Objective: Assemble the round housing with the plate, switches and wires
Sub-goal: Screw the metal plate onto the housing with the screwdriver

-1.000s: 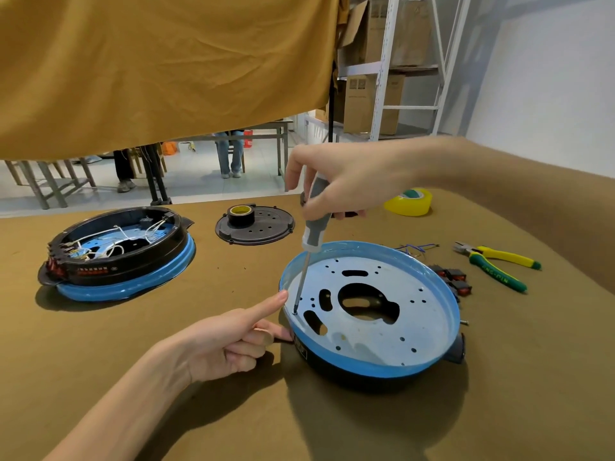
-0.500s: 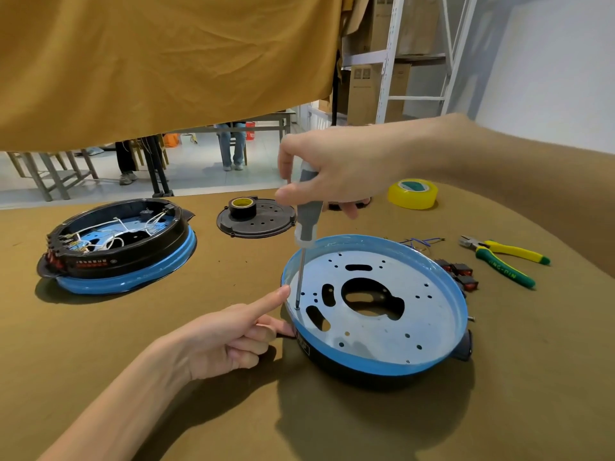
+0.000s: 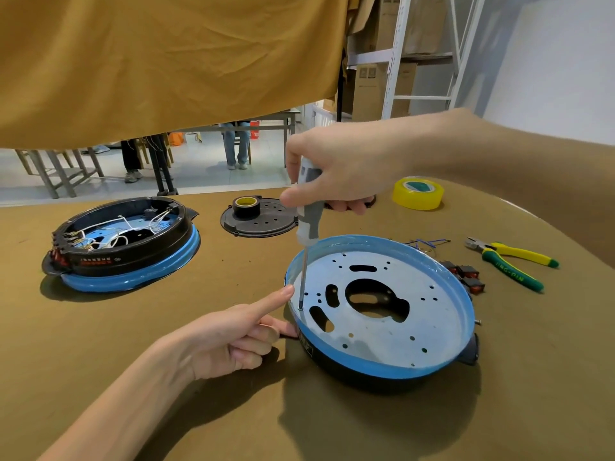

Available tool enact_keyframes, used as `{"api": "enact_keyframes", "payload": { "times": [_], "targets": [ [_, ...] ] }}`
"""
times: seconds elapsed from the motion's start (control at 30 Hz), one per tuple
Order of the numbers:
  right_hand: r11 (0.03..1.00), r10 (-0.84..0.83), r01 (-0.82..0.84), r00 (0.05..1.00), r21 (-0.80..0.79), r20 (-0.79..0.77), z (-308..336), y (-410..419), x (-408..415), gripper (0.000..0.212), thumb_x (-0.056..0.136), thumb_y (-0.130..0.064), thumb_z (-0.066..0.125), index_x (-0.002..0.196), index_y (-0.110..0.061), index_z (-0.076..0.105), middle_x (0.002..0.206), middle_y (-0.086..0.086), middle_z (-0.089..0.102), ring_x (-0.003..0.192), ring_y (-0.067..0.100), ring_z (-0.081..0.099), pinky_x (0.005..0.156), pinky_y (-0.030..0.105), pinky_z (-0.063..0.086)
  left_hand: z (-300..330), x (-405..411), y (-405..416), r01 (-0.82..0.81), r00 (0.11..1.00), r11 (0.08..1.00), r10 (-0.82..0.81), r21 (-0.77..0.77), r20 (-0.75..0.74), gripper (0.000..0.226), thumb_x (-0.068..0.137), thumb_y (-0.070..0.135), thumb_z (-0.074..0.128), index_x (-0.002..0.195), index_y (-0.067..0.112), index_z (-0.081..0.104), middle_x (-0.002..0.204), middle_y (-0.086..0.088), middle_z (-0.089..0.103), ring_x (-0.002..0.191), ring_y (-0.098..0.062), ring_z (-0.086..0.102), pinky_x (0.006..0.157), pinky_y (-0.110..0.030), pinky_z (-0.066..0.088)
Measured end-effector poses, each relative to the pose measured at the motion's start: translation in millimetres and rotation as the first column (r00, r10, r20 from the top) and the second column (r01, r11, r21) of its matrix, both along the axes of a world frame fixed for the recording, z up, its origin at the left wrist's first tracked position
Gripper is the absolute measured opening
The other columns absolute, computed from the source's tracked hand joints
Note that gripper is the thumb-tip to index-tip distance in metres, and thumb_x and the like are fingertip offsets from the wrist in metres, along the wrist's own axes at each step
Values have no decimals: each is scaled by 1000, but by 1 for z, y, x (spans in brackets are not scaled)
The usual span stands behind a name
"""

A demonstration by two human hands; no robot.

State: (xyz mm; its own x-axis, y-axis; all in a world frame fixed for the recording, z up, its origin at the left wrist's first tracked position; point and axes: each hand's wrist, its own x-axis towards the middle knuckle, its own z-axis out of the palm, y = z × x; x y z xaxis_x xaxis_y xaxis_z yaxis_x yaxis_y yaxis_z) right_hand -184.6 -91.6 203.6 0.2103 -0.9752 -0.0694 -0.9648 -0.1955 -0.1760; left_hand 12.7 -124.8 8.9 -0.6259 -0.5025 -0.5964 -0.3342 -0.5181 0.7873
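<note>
A round black housing with a blue rim (image 3: pixel 382 369) sits right of centre, a perforated metal plate (image 3: pixel 399 331) lying inside it. My right hand (image 3: pixel 339 168) grips the grey handle of a screwdriver (image 3: pixel 307 224), held upright with its tip in a hole at the plate's left edge. My left hand (image 3: pixel 229 337) rests beside the housing: its index finger points at the screwdriver shaft and its thumb touches the housing wall. Red and black switches (image 3: pixel 466 276) and loose wires (image 3: pixel 429 244) lie behind the housing.
A second housing with white wiring (image 3: pixel 123 244) stands at the left. A black round cover with a tape roll on it (image 3: pixel 259 217) lies behind. Yellow tape (image 3: pixel 417 193) and yellow-green pliers (image 3: pixel 512 262) lie at the right. A brown cloth hangs overhead.
The view shifted slightly. My right hand has turned a little on the screwdriver handle, with the tip staying in the same hole. My left hand has kept its place.
</note>
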Motion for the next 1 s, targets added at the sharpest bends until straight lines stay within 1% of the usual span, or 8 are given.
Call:
{"api": "enact_keyframes", "payload": {
  "times": [0.13, 0.3, 0.37, 0.6, 0.67, 0.8, 0.93, 1.0],
  "targets": [
    [999, 10, -12, 999, 46, 38, 5, 3, -3, 36, 94, -37, 73, 119, -27, 48, 68, -13, 74, 50, 8, 67, 46, 20, 51, 0, -1, 1, -4, 1000, 1000, 4, -3, 3, 83, 68, 62, 78, 121, -1, 69, 64, 4, 28, 50, -8, 22, 40, -18, 27],
    [995, -1, -1, 1000, -95, -20, -6, 1, -1, 52, 94, -56, 65, 131, -30, 39, 72, -1, 76, 48, 15, 69, 46, 31, 58, 1, -1, 3, -7, 1000, 1000, 7, -12, -3, 86, 65, 63, 78, 121, -1, 68, 66, 4, 24, 54, -8, 18, 41, -18, 25],
    [999, 26, -25, 999, -48, 26, -1, 3, -2, 57, 92, -45, 72, 137, -32, 39, 79, -1, 73, 54, 12, 70, 46, 27, 56, 1, -2, 3, -9, 1000, 1000, 9, -13, -7, 87, 64, 64, 78, 121, -1, 67, 67, 3, 23, 53, -8, 18, 41, -18, 25],
    [1000, 16, -16, 1000, -18, 0, 0, 1, 0, 45, 96, -40, 68, 130, -27, 40, 67, -13, 73, 55, 14, 71, 47, 29, 58, -1, 0, 3, -6, 1000, 1000, 6, 5, -28, 83, 65, 63, 79, 118, -1, 70, 68, 3, 23, 54, -8, 19, 41, -17, 25],
    [999, 5, -7, 997, 33, 73, 4, 1, -1, 42, 95, -29, 71, 125, -23, 42, 71, -5, 76, 56, 20, 73, 45, 27, 55, -1, 0, 2, -10, 1000, 1000, 10, 12, -29, 81, 65, 62, 79, 116, -1, 71, 68, 3, 24, 54, -8, 20, 41, -17, 26],
    [999, -26, 26, 1000, -38, 7, -1, 1, 1, 38, 100, -51, 58, 119, -22, 44, 68, 1, 75, 52, 22, 72, 44, 25, 54, -2, 0, 3, -5, 1000, 1000, 5, 15, -28, 81, 66, 62, 79, 117, -1, 71, 68, 3, 24, 54, -8, 20, 41, -17, 27],
    [997, -21, 14, 995, 70, 93, 7, 5, -2, 40, 97, -30, 70, 124, -23, 41, 69, -3, 76, 52, 17, 71, 47, 25, 55, -1, 0, 3, -6, 1000, 1000, 7, 15, -29, 84, 65, 62, 79, 120, -1, 69, 67, 3, 25, 54, -8, 20, 41, -17, 27],
    [999, -39, 37, 997, 27, 64, 3, 5, -2, 35, 102, -37, 61, 124, -20, 39, 66, 1, 76, 51, 22, 72, 44, 25, 54, -2, 0, 2, -6, 999, 1000, 6, 16, -31, 84, 65, 62, 79, 120, -1, 69, 66, 4, 26, 53, -8, 22, 41, -17, 28]
  ]
}}
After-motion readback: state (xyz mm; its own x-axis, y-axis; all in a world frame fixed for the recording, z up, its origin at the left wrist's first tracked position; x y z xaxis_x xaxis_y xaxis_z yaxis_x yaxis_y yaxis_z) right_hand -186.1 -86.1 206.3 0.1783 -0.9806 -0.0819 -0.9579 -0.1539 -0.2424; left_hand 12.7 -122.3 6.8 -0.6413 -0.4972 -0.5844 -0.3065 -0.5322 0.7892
